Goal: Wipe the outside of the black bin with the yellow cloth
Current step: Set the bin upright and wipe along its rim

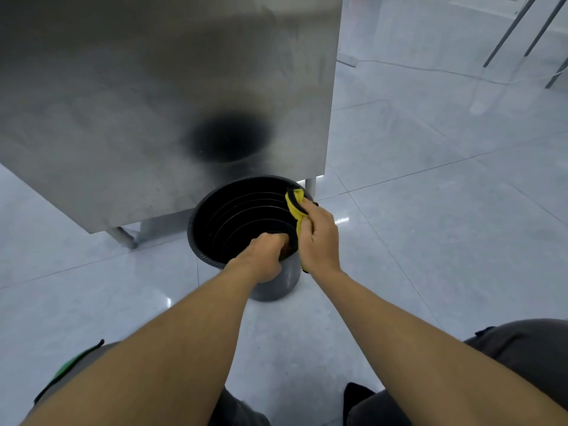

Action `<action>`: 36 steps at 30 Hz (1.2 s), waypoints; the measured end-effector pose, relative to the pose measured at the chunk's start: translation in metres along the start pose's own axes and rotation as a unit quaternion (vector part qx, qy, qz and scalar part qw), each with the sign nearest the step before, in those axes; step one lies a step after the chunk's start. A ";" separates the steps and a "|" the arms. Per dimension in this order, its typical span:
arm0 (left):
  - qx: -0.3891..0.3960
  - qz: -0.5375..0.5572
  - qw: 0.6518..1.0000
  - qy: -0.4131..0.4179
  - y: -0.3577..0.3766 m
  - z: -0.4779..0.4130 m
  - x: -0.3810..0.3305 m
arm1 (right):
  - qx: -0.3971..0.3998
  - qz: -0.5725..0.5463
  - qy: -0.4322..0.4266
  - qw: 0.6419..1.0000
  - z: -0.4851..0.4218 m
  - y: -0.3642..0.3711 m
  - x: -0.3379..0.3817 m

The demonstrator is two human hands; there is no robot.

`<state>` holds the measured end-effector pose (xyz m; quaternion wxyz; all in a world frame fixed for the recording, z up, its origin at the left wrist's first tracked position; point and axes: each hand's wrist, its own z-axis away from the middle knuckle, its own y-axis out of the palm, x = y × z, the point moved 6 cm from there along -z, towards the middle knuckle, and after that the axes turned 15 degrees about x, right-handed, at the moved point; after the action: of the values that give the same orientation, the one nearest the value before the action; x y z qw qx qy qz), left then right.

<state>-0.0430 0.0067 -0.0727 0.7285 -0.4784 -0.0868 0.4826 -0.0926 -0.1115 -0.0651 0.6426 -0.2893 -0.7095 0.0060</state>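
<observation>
The black bin [199, 241] stands upright on the tiled floor, its round opening facing me and its ribbed inside showing. My left hand [264, 256] grips the near rim, fingers curled over the edge into the bin. My right hand [318, 238] holds the yellow cloth [294, 204] against the right side of the rim and outer wall. One end of the cloth sticks up over the rim; the rest is hidden under my palm, with a bit showing below my wrist.
A stainless steel cabinet [153, 103] on short legs stands right behind the bin and reflects it as a dark blotch. Glossy pale floor tiles [430, 210] spread to the right. Thin metal legs [510, 29] and a white cable lie at the far top right. My knees frame the bottom.
</observation>
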 end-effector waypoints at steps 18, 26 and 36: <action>0.178 -0.027 0.978 -0.110 0.007 0.006 0.018 | 0.083 0.309 0.056 0.946 0.012 0.017 -0.023; 0.176 -0.031 0.981 -0.077 0.005 0.006 0.012 | 0.108 0.379 -0.058 0.917 0.018 0.029 -0.013; 0.191 -0.015 0.978 -0.087 0.007 0.009 0.011 | 0.069 0.341 0.017 0.937 0.035 0.020 -0.031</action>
<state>-0.0473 0.0218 -0.0771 0.8030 -0.2852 -0.0636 0.5194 -0.1164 -0.0955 -0.1068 0.6326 -0.4686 -0.5548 0.2691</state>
